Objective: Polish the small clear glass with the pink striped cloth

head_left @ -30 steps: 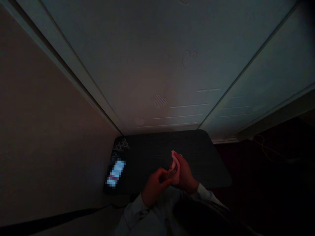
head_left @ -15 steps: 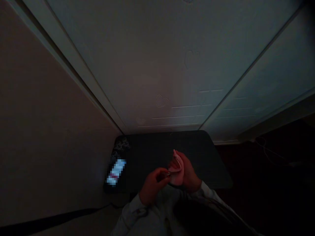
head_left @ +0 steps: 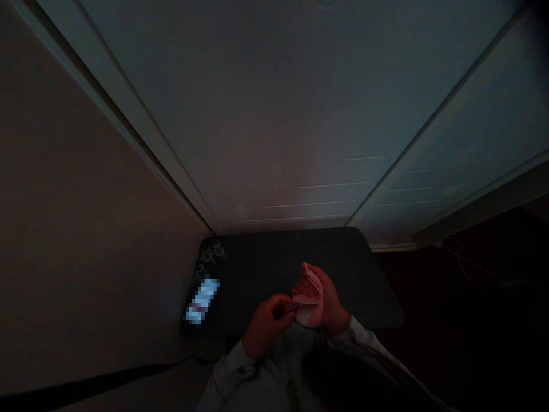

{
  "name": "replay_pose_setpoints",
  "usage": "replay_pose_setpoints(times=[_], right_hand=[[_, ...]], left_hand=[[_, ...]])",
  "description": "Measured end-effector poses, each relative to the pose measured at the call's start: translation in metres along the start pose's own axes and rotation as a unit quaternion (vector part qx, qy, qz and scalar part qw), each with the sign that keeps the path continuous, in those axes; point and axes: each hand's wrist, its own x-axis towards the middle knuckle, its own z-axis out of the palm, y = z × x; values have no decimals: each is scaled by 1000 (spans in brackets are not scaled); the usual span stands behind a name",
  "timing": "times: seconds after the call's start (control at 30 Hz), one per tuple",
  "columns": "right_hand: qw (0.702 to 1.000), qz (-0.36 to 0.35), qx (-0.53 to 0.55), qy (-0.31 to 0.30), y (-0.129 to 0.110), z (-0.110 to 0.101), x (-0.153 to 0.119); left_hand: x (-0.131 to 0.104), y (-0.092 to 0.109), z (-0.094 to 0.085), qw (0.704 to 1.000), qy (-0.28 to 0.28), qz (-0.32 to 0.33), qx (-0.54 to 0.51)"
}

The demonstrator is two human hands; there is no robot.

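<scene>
Above the front part of a dark table, my right hand is wrapped round a pink cloth item, which is folded with a gap along its upper left side. My left hand is at the item's left edge, its thumb and fingers pinched on something small that is too dark to make out. Both hands are close together in front of my body.
A lit, pixelated phone-like screen lies at the table's left end, with several thin wire-like loops behind it. White panels with heart reliefs rise behind the table. A thin cable runs at the far right.
The pink item has turned slightly in my right hand and shows more of its lower part. My left hand has hardly moved.
</scene>
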Motion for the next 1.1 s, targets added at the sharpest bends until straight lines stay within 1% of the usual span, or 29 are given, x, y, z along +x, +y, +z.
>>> replay_pose_setpoints(times=[0.17, 0.33, 0.4, 0.5, 0.57, 0.63, 0.73, 0.83, 0.9, 1.0, 1.1], right_hand=[[1000, 0, 25, 4, 3, -4, 1], [998, -8, 53, 33, 3, -5, 3], [996, -26, 57, 70, 1, -7, 7], [984, -92, 85, 128, -1, -16, 14], [977, -125, 102, 141, 0, -22, 18], [974, -137, 109, 148, 4, -25, 18], [978, -108, 122, 132, 14, -18, 13], [988, -36, 136, 66, 24, -1, 5], [989, -15, 141, 41, 28, 10, 2], [990, 4, 141, 18, 29, 20, -1], [992, 18, 123, 12, 30, 18, 0]], left_hand=[[1, 0, 1, 1000, 7, -1, 5], [1, 1, 2, 1000, 21, -9, 3], [1, 2, 2, 999, 34, -9, 1], [2, 1, -1, 998, 64, -1, -1], [2, 0, -3, 996, 87, 11, 3], [3, -2, -4, 994, 108, 28, 13], [3, -4, -2, 988, 132, 58, 51], [2, -4, 0, 975, 167, 96, 115], [3, -4, 1, 961, 185, 126, 162], [4, -4, -1, 943, 180, 175, 216], [4, -3, -3, 927, 166, 215, 260]])
